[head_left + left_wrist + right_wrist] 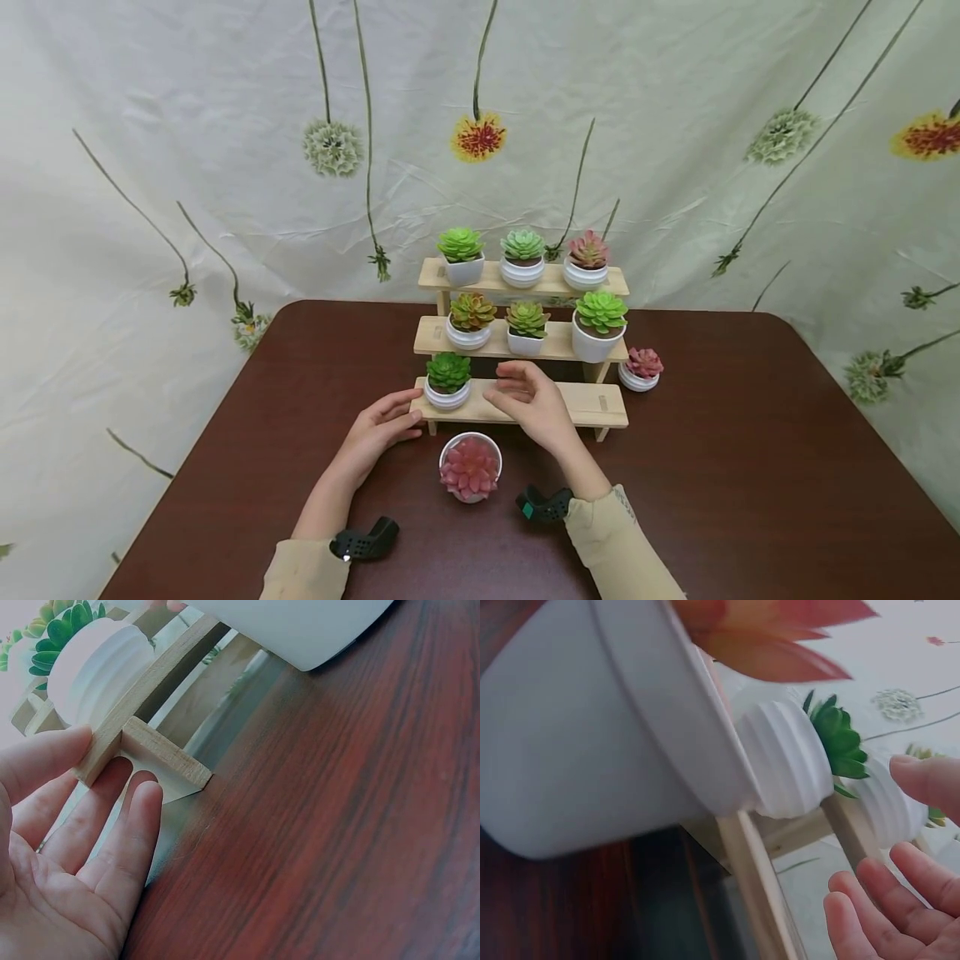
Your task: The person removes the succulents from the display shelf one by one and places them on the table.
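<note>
Left wrist view: the fingers [112, 825] of the left hand [378, 429] lie straight and relaxed, tips touching the end of the bottom step of the wooden stand [600, 406]; nothing is gripped. Head view shows the right hand [531, 400] hovering above the same step, fingers loosely spread, holding nothing, just beside the dark green succulent pot [447, 382] that stands at the step's left end. A pink succulent pot [470, 467] sits on the brown table [750, 467] in front of the stand, between the two forearms. Risk, as a judgement: the stand carries seven pots on narrow steps, so a sideways push from the left fingertips could shift it and topple them; a forearm drawn back carelessly could knock the pink succulent pot over. Another pink pot [641, 368] rests on the table at the stand's right. No brand, label or writing is readable in any view.
</note>
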The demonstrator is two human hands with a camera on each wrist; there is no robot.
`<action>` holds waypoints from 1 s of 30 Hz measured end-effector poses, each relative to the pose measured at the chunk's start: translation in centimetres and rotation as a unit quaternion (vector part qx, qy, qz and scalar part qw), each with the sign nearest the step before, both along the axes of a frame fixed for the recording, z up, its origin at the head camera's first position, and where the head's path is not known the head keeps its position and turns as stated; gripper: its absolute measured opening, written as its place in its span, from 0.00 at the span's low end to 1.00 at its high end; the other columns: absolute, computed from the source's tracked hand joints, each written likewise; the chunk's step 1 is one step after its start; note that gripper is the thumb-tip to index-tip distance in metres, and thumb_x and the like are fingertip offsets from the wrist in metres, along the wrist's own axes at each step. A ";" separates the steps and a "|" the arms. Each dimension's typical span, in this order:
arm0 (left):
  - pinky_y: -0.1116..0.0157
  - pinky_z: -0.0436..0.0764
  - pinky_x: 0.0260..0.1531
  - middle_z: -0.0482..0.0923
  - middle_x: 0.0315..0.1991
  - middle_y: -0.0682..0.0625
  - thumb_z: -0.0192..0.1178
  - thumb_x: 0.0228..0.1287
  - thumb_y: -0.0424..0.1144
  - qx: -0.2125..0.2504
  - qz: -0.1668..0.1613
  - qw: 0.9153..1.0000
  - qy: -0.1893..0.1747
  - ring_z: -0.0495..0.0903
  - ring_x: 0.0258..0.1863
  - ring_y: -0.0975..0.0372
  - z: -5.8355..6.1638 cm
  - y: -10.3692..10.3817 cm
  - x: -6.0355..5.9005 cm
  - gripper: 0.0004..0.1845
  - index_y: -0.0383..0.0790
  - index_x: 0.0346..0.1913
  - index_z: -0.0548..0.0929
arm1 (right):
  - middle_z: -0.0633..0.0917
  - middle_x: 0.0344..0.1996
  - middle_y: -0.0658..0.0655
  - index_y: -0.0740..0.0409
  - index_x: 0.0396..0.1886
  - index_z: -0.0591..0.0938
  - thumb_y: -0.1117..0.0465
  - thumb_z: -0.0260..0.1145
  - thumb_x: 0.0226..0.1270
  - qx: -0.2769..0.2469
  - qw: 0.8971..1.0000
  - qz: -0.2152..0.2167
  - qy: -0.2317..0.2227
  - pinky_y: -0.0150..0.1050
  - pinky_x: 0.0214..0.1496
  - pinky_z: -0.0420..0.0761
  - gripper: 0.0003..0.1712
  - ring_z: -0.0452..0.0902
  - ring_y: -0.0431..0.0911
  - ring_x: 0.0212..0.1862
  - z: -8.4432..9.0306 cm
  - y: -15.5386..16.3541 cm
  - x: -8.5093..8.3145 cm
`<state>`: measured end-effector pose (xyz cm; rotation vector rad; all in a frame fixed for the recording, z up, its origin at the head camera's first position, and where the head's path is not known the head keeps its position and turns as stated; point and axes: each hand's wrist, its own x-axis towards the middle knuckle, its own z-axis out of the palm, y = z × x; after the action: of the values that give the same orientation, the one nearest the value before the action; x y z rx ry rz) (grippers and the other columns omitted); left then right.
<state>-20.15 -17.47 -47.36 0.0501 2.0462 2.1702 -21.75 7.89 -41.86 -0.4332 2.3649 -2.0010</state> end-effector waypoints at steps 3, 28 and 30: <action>0.61 0.80 0.46 0.74 0.53 0.38 0.60 0.64 0.36 0.002 0.000 1.000 0.003 0.79 0.44 0.61 0.0 -0.1 0.0 0.25 0.31 0.62 0.70 | 0.79 0.50 0.64 0.65 0.54 0.75 0.63 0.70 0.58 0.004 1.000 0.010 -0.003 0.44 0.54 0.77 0.25 0.76 0.55 0.52 -0.3 -0.5 -0.2; 0.62 0.80 0.46 0.75 0.52 0.37 0.60 0.64 0.35 0.006 0.000 1.000 0.007 0.80 0.43 0.60 -0.1 -0.1 0.0 0.24 0.30 0.62 0.70 | 0.76 0.56 0.65 0.67 0.60 0.73 0.68 0.71 0.55 -0.023 0.997 0.067 -0.008 0.46 0.60 0.73 0.31 0.72 0.56 0.58 -2.1 -2.6 -2.5; 0.62 0.80 0.46 0.75 0.52 0.37 0.59 0.64 0.35 0.006 -0.001 1.000 0.008 0.80 0.43 0.60 -0.2 0.0 0.0 0.24 0.30 0.61 0.70 | 0.77 0.55 0.64 0.65 0.59 0.74 0.66 0.72 0.54 -0.012 0.998 0.064 -0.002 0.44 0.59 0.74 0.31 0.73 0.54 0.57 -2.2 -2.6 -2.5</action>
<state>-20.11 -17.49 -47.51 0.0702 2.0402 2.1892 -24.28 5.24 -44.04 -0.5657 2.2501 -1.9736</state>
